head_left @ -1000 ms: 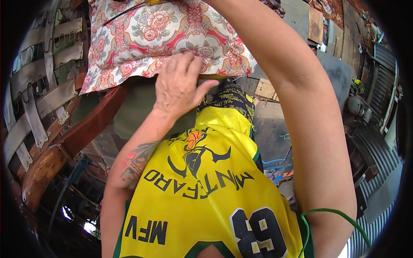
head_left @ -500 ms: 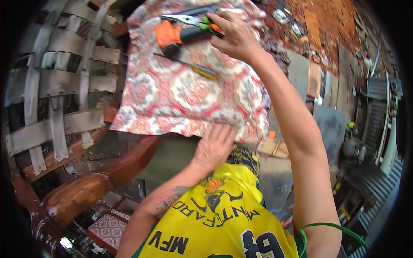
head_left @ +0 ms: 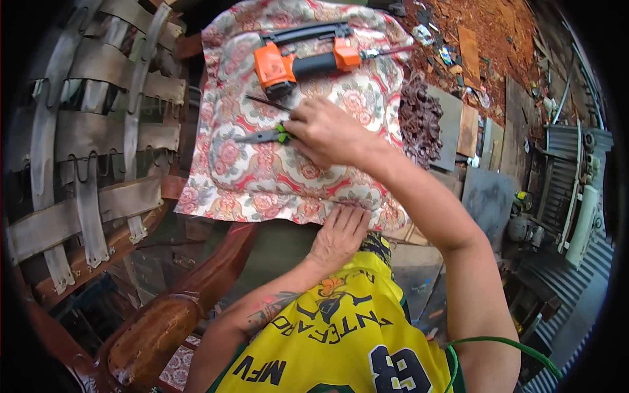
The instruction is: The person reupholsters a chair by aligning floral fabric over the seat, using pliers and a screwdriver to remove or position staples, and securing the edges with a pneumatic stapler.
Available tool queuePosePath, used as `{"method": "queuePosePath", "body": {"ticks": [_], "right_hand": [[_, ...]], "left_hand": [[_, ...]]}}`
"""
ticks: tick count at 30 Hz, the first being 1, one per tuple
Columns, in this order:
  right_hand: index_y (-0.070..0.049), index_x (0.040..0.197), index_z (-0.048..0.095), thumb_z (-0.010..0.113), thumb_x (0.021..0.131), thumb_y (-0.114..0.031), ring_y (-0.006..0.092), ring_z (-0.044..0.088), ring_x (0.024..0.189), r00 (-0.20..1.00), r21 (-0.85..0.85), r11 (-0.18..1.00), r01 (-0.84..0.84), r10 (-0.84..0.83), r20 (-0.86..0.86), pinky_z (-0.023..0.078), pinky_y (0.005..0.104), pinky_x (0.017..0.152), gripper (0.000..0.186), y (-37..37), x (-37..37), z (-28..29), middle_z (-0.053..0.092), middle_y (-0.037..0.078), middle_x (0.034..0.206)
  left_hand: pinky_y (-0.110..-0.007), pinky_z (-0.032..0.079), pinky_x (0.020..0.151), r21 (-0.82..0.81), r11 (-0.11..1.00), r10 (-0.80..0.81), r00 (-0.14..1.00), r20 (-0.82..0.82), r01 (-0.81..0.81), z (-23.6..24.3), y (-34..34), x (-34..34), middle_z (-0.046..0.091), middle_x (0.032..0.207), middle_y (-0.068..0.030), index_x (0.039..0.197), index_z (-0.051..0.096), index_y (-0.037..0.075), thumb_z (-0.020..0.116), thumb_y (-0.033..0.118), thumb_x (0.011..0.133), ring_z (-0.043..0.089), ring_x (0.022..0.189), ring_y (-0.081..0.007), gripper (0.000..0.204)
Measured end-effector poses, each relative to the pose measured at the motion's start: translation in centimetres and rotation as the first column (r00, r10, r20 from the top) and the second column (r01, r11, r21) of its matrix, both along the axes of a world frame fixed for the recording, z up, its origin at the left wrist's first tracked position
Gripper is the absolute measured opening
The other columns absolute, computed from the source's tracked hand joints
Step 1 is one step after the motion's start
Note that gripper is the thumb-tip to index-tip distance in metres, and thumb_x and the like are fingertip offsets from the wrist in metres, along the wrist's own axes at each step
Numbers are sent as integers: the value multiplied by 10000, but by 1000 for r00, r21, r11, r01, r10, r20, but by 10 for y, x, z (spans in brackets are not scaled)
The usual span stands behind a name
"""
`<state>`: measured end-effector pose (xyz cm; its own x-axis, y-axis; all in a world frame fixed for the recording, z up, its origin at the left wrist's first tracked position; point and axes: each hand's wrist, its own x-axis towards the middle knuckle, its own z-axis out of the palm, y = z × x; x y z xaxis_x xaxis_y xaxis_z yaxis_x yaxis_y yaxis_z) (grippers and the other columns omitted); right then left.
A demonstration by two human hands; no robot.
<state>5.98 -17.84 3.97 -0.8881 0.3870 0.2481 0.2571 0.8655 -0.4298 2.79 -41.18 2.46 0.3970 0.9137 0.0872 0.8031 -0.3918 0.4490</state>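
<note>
Needle-nose pliers (head_left: 261, 136) with green on the handles are gripped in my right hand (head_left: 331, 134), just above a flower-patterned fabric cushion (head_left: 229, 170). Their jaws point left. A thin dark screwdriver shaft (head_left: 267, 102) pokes out beside my knuckles; its handle is hidden by the hand. Flat along the cushion's near edge, my left hand (head_left: 341, 230) rests with fingers extended on the fabric. Farther away on the cushion lies an orange and black air stapler (head_left: 314, 63), its hose fitting toward the right.
At left stands a wooden frame with woven grey straps (head_left: 85, 144). A curved brown wooden armrest (head_left: 154, 334) rises at the lower left. Dark carved wood (head_left: 421, 124) sits against the cushion's right side. Boards (head_left: 468, 131) and corrugated metal sheets (head_left: 570, 295) lie farther right.
My right hand has brought the pliers from beside the stapler toward me, down over the screwdriver. The left hand stays on the cushion's near edge.
</note>
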Motion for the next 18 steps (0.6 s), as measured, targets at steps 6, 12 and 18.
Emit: {"method": "queuePosePath", "body": {"ticks": [6,12,18], "right_hand": [[-4,1076,697,700,771,-153,387,693,1020,931,91,979,184,-203,303,560,445,857,339,120,-28,38,715,225,1029],[-50,1061,707,634,796,-170,305,728,978,825,224,970,95,-203,527,560,426,797,299,127,-13,50,753,159,978],[-75,1031,714,628,797,-164,305,720,934,870,80,996,41,-75,488,550,429,784,264,121,-17,57,747,148,942]], "left_hand": [[-496,415,1119,-7,999,-34,999,-14,34,4,0,-9,594,1291,-146,1394,579,15,744,222,873,557,1212,-334,585],[-481,403,1130,26,999,-36,999,35,36,-5,-2,0,559,1335,-126,1415,576,34,753,213,878,518,1244,-307,593],[-462,408,1107,-1,1000,16,1000,11,-16,-4,-8,-5,564,1356,-115,1416,578,64,758,206,872,517,1249,-300,590]]}}
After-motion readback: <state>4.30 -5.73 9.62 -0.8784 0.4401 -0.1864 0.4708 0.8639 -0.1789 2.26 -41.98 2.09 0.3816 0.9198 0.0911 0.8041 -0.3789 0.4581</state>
